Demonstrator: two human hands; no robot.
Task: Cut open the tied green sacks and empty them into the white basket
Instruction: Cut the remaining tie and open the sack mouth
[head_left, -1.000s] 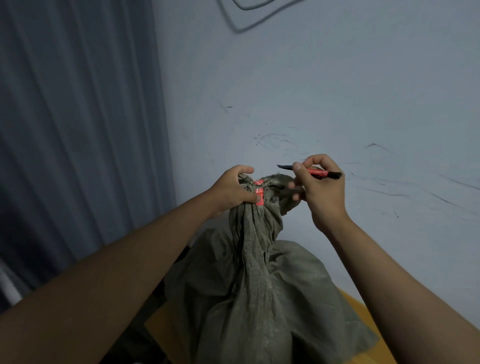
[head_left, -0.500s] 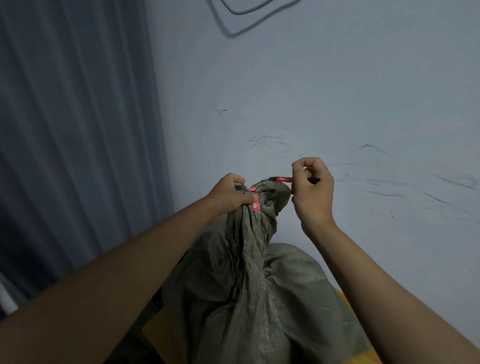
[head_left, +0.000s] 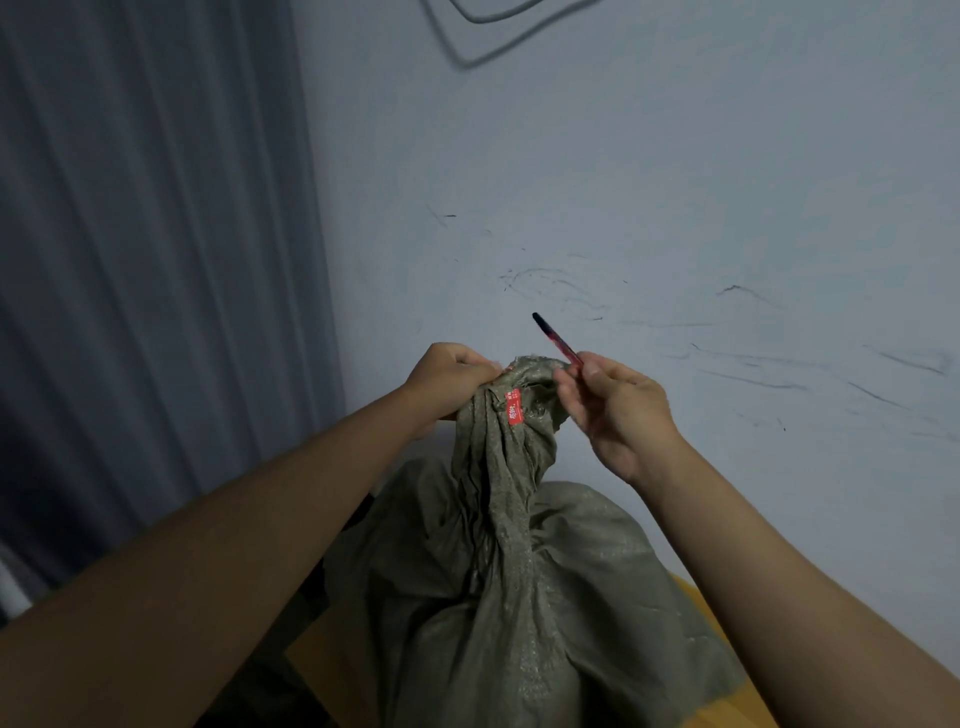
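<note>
Head view. Green sack (head_left: 498, 597) upright at lower centre, neck gathered into a twisted bunch raised between both hands, body spreading over an orange surface (head_left: 696, 603) seen at lower right. Red tie (head_left: 514, 410) with a printed tag wrapped around the bunched neck, just below the top. Left hand (head_left: 452, 376) at the left side of the neck, fingers curled tight around the gathered fabric beside the tie. Right hand (head_left: 618, 410) just right of the neck top, thumb and fingers pinching the red handle of a slim cutter (head_left: 556, 340), dark tip angled up and to the left, clear of the fabric; slightly blurred. Pale scuffed wall (head_left: 675, 208) behind, grey curtain (head_left: 145, 260) at left, looped cable (head_left: 498, 31) near the top edge. White basket out of sight.
</note>
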